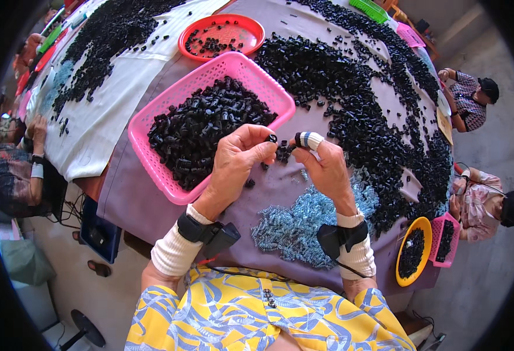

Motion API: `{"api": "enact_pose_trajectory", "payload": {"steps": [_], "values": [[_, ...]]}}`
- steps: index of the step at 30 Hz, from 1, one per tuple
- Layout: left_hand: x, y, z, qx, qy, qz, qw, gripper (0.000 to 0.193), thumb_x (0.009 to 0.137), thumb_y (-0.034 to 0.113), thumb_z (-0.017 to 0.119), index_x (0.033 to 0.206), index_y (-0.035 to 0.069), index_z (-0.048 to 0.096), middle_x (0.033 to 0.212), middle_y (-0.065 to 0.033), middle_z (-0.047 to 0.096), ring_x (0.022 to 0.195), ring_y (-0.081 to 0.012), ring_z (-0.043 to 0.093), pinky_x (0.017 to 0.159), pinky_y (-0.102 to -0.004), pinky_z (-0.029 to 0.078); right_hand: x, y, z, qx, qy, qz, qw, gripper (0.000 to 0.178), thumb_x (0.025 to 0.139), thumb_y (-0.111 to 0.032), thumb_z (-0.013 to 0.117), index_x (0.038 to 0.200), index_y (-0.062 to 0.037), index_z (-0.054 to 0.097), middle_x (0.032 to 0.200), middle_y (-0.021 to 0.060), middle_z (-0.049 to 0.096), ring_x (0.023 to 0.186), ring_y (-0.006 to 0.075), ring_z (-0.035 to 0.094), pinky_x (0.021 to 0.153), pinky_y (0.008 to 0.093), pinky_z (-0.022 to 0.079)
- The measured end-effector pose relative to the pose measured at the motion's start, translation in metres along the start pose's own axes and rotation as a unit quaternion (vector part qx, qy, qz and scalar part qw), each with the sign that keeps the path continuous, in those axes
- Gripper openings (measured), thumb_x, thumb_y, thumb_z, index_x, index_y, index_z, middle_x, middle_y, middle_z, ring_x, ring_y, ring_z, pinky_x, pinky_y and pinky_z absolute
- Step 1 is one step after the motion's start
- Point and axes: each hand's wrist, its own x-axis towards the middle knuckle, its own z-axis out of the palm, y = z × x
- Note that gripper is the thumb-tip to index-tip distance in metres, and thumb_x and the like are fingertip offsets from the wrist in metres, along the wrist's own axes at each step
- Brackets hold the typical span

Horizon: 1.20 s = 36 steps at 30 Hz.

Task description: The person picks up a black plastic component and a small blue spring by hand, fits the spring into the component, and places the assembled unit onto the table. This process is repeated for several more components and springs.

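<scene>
My left hand (233, 167) pinches a small black plastic piece (272, 138) between thumb and forefinger, over the right edge of a pink basket. Close beside it, my right hand (327, 172) has its thumb and fingertips pressed together, with striped wrapping on one finger. Whatever those fingertips hold cannot be made out. A few dark pieces (283, 151) lie between the two hands. The pink perforated basket (143, 137), tilted in view, is filled with black plastic pieces (210, 123). Below my right hand spreads a pile of small bluish metal springs (301, 222).
Loose black parts (350, 99) cover much of the purple cloth (137, 205). Beyond the basket stands a red tray (233, 35). A yellow bowl (405, 275) and another pink basket (451, 254) sit at the right edge. Other people (482, 205) work around the table.
</scene>
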Motion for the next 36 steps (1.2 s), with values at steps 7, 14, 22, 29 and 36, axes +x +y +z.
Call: {"api": "enact_pose_trajectory", "payload": {"steps": [7, 14, 22, 29, 36], "values": [[0.007, -0.009, 0.017, -0.065, -0.048, -0.019, 0.997, 0.018, 0.087, 0.008, 0.061, 0.103, 0.001, 0.057, 0.087, -0.0051, 0.064, 0.075, -0.0112, 0.062, 0.070, -0.0251, 0.051, 0.001, -0.010, -0.011, -0.062, 0.068, -0.097, 0.991, 0.010, 0.078, -0.006, 0.063, 0.085, -0.0009, 0.060, 0.077, 0.0130, 0.063, 0.075, 0.0323, 0.059, 0.071, 0.0386, 0.046], [0.015, -0.002, 0.028, -0.085, -0.055, -0.021, 0.995, 0.018, 0.085, 0.007, 0.063, 0.101, 0.000, 0.057, 0.086, -0.0057, 0.065, 0.075, -0.0116, 0.063, 0.071, -0.0251, 0.053, 0.009, -0.018, -0.026, -0.069, 0.067, -0.115, 0.989, 0.007, 0.080, -0.008, 0.061, 0.083, -0.0013, 0.059, 0.076, 0.0135, 0.062, 0.073, 0.0335, 0.059, 0.073, 0.0384, 0.044], [0.022, 0.010, 0.037, -0.098, -0.056, -0.009, 0.994, 0.019, 0.085, 0.007, 0.065, 0.101, 0.001, 0.058, 0.083, -0.0045, 0.065, 0.072, -0.0102, 0.063, 0.068, -0.0240, 0.052, 0.026, -0.027, -0.055, -0.114, -0.011, -0.139, 0.984, 0.008, 0.082, -0.009, 0.059, 0.080, -0.0008, 0.058, 0.075, 0.0151, 0.061, 0.074, 0.0348, 0.058, 0.074, 0.0399, 0.043], [0.023, 0.007, 0.029, -0.090, -0.046, 0.010, 0.995, 0.024, 0.086, 0.005, 0.063, 0.108, 0.000, 0.059, 0.089, -0.0072, 0.067, 0.075, -0.0127, 0.064, 0.071, -0.0264, 0.053, 0.032, -0.032, -0.053, -0.086, 0.078, -0.158, 0.981, 0.009, 0.078, -0.008, 0.065, 0.082, -0.0015, 0.060, 0.074, 0.0121, 0.061, 0.072, 0.0296, 0.059, 0.076, 0.0380, 0.043], [0.021, 0.007, 0.027, -0.033, -0.044, 0.002, 0.998, 0.028, 0.086, 0.007, 0.063, 0.112, -0.004, 0.060, 0.091, -0.0070, 0.067, 0.075, -0.0109, 0.063, 0.070, -0.0247, 0.052, 0.032, -0.027, -0.045, -0.150, 0.078, -0.184, 0.968, 0.009, 0.077, -0.008, 0.066, 0.080, -0.0035, 0.058, 0.071, 0.0091, 0.058, 0.070, 0.0272, 0.057, 0.077, 0.0382, 0.042]]}}
